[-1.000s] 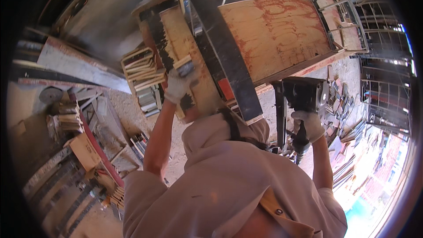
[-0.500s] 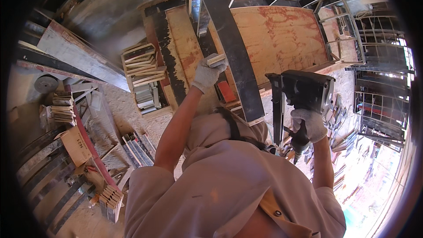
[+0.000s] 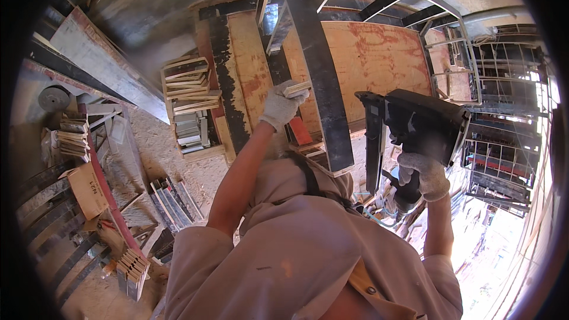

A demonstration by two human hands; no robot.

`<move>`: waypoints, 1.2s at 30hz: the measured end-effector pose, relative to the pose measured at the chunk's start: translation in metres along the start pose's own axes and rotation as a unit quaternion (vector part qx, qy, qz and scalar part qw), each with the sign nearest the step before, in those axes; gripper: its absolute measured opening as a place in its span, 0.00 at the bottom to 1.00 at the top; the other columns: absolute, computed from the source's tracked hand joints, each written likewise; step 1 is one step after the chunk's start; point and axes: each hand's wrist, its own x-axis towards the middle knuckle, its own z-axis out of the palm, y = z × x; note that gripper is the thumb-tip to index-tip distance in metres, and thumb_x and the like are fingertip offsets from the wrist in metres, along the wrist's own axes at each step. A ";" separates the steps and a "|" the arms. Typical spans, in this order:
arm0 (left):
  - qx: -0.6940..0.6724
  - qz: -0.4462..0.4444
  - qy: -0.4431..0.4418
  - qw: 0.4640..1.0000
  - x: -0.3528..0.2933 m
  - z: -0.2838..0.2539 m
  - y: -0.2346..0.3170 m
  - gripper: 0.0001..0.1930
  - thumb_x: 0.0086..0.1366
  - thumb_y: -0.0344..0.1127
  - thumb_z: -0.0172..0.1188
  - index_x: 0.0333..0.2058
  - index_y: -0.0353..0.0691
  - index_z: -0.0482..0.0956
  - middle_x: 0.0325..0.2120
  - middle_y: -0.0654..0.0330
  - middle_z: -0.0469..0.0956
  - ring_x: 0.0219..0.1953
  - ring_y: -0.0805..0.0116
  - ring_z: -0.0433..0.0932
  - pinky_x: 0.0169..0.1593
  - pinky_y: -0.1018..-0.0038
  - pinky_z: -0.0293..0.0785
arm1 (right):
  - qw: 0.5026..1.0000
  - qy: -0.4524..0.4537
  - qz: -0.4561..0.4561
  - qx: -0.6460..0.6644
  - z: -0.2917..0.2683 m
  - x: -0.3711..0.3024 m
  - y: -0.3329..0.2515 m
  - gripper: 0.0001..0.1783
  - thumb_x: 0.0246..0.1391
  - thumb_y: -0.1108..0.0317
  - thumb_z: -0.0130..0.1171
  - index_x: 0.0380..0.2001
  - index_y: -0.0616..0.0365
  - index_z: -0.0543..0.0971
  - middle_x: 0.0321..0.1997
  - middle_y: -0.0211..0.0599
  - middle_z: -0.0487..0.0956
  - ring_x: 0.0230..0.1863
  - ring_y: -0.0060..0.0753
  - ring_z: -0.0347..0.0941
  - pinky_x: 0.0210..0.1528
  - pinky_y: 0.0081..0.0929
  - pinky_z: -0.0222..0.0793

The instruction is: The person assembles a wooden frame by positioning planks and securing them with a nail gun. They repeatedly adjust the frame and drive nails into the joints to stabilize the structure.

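Large reddish plywood panel [image 3: 367, 65] crossed by black steel bar [image 3: 317, 83]. Bulky black nail gun [image 3: 415, 124], right hand [image 3: 422, 176] clenched on its handle: could slip, misfire. Small pale wood strip [image 3: 296, 89], left hand [image 3: 281, 105] grasping it beside the bar: may drop or shift.

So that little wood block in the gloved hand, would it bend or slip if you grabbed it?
The wood block looks stiff: its edges stay straight in the left hand. It is probably light, since fingertips alone hold it up at arm's reach. It seems unlikely to slip, as the rough-looking wood sits against a knit glove.
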 end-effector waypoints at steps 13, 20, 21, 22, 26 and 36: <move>0.131 -0.043 0.014 0.990 0.040 0.003 -0.045 0.16 0.58 0.36 0.71 0.42 0.34 0.83 0.38 0.58 0.86 0.41 0.63 0.85 0.44 0.71 0.79 | 0.996 -0.028 -0.042 -0.080 0.002 -0.018 -0.001 0.11 0.66 0.70 0.48 0.35 0.63 0.79 0.24 0.37 0.75 0.27 0.31 0.74 0.34 0.29 0.70; -0.003 -0.114 -0.053 0.992 0.029 0.039 -0.078 0.16 0.59 0.32 0.66 0.46 0.36 0.77 0.41 0.56 0.84 0.45 0.62 0.83 0.48 0.69 0.77 | 0.993 -0.033 -0.048 -0.104 -0.010 -0.026 0.010 0.11 0.66 0.71 0.48 0.33 0.63 0.79 0.23 0.36 0.75 0.27 0.30 0.74 0.34 0.29 0.69; 0.003 -0.118 -0.058 0.991 0.028 0.039 -0.078 0.15 0.59 0.31 0.65 0.44 0.36 0.76 0.41 0.56 0.84 0.46 0.62 0.83 0.48 0.69 0.77 | 0.993 -0.031 -0.026 -0.110 -0.010 -0.024 0.004 0.11 0.66 0.71 0.49 0.34 0.63 0.80 0.23 0.36 0.75 0.27 0.30 0.74 0.34 0.29 0.69; 0.016 -0.133 -0.023 0.991 0.030 0.041 -0.096 0.12 0.60 0.30 0.64 0.42 0.37 0.76 0.40 0.56 0.83 0.46 0.63 0.82 0.47 0.69 0.76 | 0.992 -0.035 -0.007 -0.123 -0.011 -0.021 -0.004 0.11 0.66 0.71 0.49 0.35 0.63 0.80 0.23 0.35 0.75 0.27 0.30 0.74 0.34 0.29 0.70; 0.051 -0.074 0.038 0.995 0.024 0.045 -0.132 0.08 0.61 0.25 0.61 0.40 0.36 0.79 0.40 0.55 0.84 0.46 0.63 0.82 0.45 0.69 0.76 | 0.990 -0.030 -0.064 -0.126 -0.008 -0.015 -0.014 0.12 0.66 0.69 0.51 0.38 0.65 0.81 0.23 0.36 0.76 0.27 0.30 0.74 0.35 0.28 0.70; -0.021 0.055 -0.054 0.997 -0.012 0.043 -0.033 0.15 0.59 0.21 0.60 0.45 0.40 0.84 0.43 0.55 0.85 0.46 0.58 0.82 0.49 0.68 0.75 | 0.996 -0.048 0.028 0.068 -0.018 -0.004 0.005 0.16 0.66 0.65 0.57 0.47 0.68 0.82 0.31 0.39 0.81 0.29 0.31 0.77 0.32 0.29 0.73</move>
